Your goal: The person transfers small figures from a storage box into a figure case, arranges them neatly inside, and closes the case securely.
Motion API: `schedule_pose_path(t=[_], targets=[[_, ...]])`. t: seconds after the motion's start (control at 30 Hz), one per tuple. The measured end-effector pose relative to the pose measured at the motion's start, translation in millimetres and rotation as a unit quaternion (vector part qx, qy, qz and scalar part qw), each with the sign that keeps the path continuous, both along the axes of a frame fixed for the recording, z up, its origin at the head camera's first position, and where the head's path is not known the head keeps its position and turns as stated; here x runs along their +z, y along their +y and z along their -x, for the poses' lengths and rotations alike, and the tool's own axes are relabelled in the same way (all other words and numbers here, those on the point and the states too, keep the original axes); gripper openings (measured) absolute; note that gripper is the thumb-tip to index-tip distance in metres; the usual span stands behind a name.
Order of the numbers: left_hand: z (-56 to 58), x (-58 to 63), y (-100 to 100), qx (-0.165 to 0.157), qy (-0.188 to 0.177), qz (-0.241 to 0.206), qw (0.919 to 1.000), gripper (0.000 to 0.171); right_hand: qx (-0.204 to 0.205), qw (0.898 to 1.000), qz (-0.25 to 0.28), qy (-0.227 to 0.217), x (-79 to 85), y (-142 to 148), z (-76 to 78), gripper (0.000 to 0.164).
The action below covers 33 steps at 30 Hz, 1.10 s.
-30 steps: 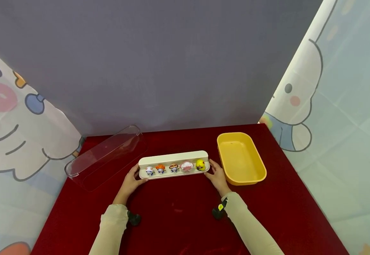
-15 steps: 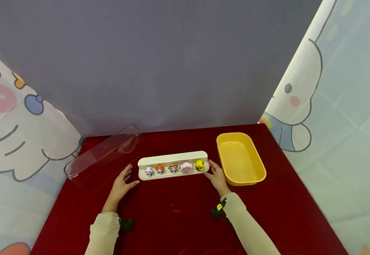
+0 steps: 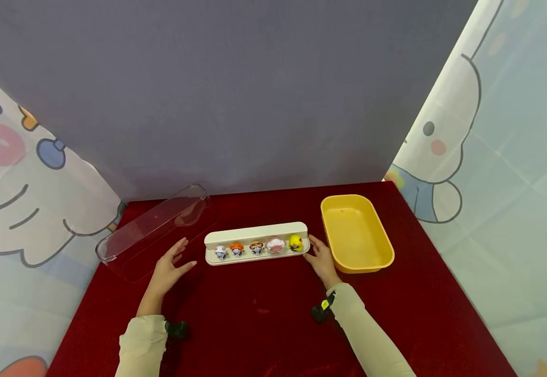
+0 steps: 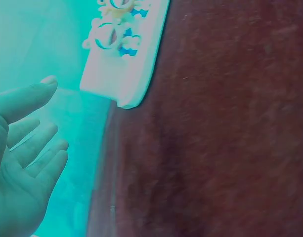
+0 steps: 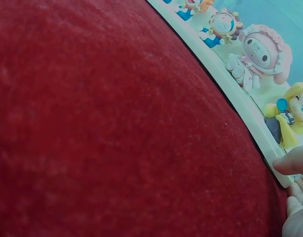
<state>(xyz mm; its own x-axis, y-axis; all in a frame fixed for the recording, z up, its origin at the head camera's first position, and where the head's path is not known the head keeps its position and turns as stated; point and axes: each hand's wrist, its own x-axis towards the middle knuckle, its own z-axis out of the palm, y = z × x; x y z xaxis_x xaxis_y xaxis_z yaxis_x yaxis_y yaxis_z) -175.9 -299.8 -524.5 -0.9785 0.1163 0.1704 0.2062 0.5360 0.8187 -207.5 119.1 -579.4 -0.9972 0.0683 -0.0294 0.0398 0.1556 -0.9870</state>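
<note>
A long white display base [image 3: 256, 233] lies in the middle of the red-covered table, a raised step along its back. Several small figurines [image 3: 256, 248] stand in a row on its lower front level, a yellow-haired figurine [image 5: 294, 116] at the right end. My right hand [image 3: 323, 265] holds that end, thumb at the front corner and fingers against the side. Left of the base, apart from it, my left hand [image 3: 164, 274] hovers with spread fingers and holds nothing. In the left wrist view the base's left end [image 4: 126, 94] stands beyond my thumb.
A clear plastic cover [image 3: 153, 228] lies slanted at the back left, close to my left hand. On the right stands a yellow basin [image 3: 356, 238], beside my right hand. A grey wall [image 3: 254, 104] rises behind the table, with cartoon-printed curtains [image 3: 500, 209] at both sides.
My left hand has let go of the base's left end and moved away to the left and toward me. My right hand and the figurines have stayed about where they were.
</note>
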Motion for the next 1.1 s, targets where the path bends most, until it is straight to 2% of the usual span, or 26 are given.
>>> schedule_pose_path(t=[0.1, 0.33, 0.63, 0.87, 1.1], targets=[[-2.1, 8.3, -3, 0.003, 0.018, 0.023, 0.9996, 0.072, 0.001, 1.000, -0.001, -0.002, -1.7, -1, 0.9, 0.061], [-7.1, 25.2, -9, 0.022, 0.063, 0.037, 0.9971, 0.074, -0.003, 1.000, -0.015, 0.004, -2.9, 0, 1.5, 0.061], [-12.1, 41.2, -24, 0.046, 0.137, 0.061, 0.9877, 0.074, -0.010, 1.000, -0.024, 0.005, -4.2, -1, 0.9, 0.061], [-11.4, 49.1, -41, 0.060, 0.184, 0.053, 0.9796, 0.075, -0.010, 1.000, -0.025, 0.017, -4.0, -3, 0.8, 0.060], [-15.1, 52.4, -56, 0.090, 0.198, 0.073, 0.9734, 0.077, -0.013, 1.000, -0.027, 0.009, -5.8, -3, 0.1, 0.060]])
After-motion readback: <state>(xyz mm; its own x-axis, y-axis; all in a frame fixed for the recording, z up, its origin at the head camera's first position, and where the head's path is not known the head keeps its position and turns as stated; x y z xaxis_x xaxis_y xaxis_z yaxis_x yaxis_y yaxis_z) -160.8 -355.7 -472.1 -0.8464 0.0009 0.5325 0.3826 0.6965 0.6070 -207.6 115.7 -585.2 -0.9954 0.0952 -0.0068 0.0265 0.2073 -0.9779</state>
